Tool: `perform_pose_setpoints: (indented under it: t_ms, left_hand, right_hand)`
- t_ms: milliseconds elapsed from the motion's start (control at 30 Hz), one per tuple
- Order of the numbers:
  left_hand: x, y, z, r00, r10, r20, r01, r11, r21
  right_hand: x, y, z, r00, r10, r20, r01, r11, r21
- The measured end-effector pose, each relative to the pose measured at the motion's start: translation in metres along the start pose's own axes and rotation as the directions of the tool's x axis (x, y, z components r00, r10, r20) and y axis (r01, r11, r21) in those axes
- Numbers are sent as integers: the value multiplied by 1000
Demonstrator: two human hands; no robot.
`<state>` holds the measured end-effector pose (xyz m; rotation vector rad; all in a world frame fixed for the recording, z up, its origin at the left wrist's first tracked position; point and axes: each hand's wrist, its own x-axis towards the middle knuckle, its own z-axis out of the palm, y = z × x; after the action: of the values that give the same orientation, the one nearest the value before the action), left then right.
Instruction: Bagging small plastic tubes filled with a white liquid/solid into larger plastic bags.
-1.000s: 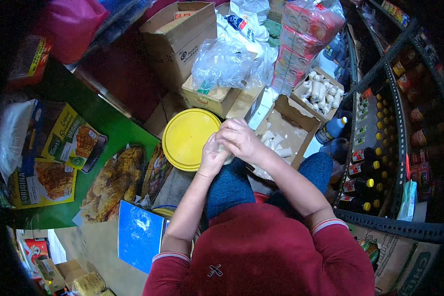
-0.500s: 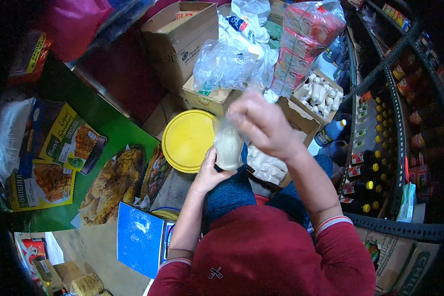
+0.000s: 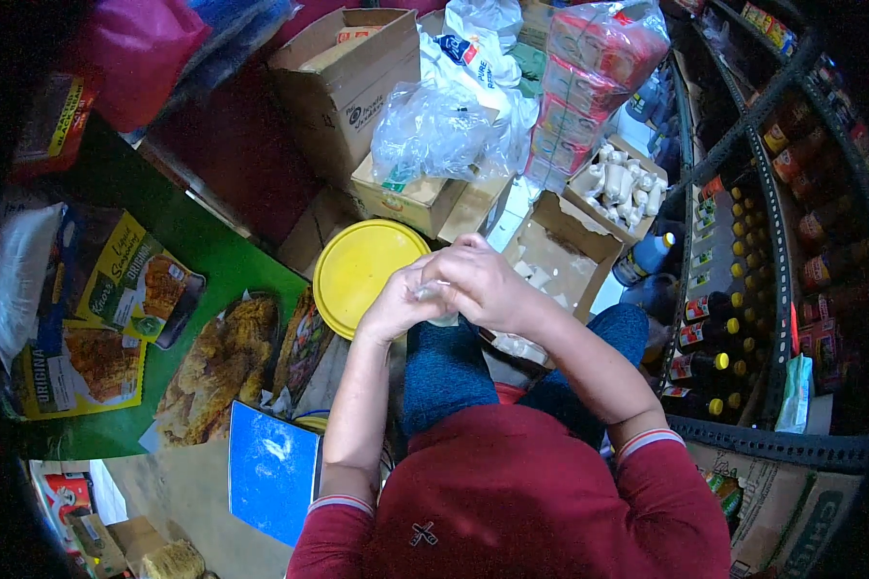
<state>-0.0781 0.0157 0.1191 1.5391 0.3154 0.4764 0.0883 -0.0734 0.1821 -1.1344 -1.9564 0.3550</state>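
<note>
Above my left thigh, both hands have come together at a small clear plastic bag of off-white powder [image 3: 444, 319], mostly hidden beneath them. My left hand [image 3: 396, 301] is closed around the bag's side. My right hand [image 3: 478, 282] has its fingers pinched at the bag's top, where a bit of twisted plastic shows between the hands. Just left of them is a round yellow lid [image 3: 357, 275]. To their right lies an open cardboard box [image 3: 589, 253] with several similar white bags [image 3: 519, 345] in it, partly covered by my right forearm.
Farther right, a carton of small white packets [image 3: 624, 185] stands beside a blue bottle [image 3: 645, 259]. Metal shelving with dark bottles [image 3: 700, 367] lines the right. At the back are a tall carton [image 3: 352, 106] and stacked red packs [image 3: 589, 96]. A blue board [image 3: 275, 468] lies lower left.
My right hand, raised and blurred over the bag's top, has come down and left to meet my left hand. The bag, plainly visible before, is now mostly covered by the hands.
</note>
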Motion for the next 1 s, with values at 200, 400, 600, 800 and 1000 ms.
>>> perform_pose_setpoints:
  t_ms: [200, 400, 600, 800, 1000]
  left_hand:
    - [2, 0, 3, 998, -44, -47, 40, 996, -83]
    - [-5, -33, 0, 985, -149, -85, 125, 963, -237]
    - [-5, -38, 4, 979, -162, -125, 133, 968, -211]
    - [-3, -41, 11, 976, -130, -177, 89, 971, -221]
    - [0, -24, 12, 982, -167, -91, 156, 981, -118]
  right_hand:
    - [-5, 20, 5, 965, 247, -86, -220, 945, 241]
    - [-13, 39, 26, 845, 534, 1, -440, 695, 568]
    - [-15, 45, 23, 842, 539, -1, -463, 724, 511]
    - [-9, 39, 9, 959, 266, -100, -234, 939, 254]
    - [-1, 29, 6, 988, 141, 57, -146, 986, 84]
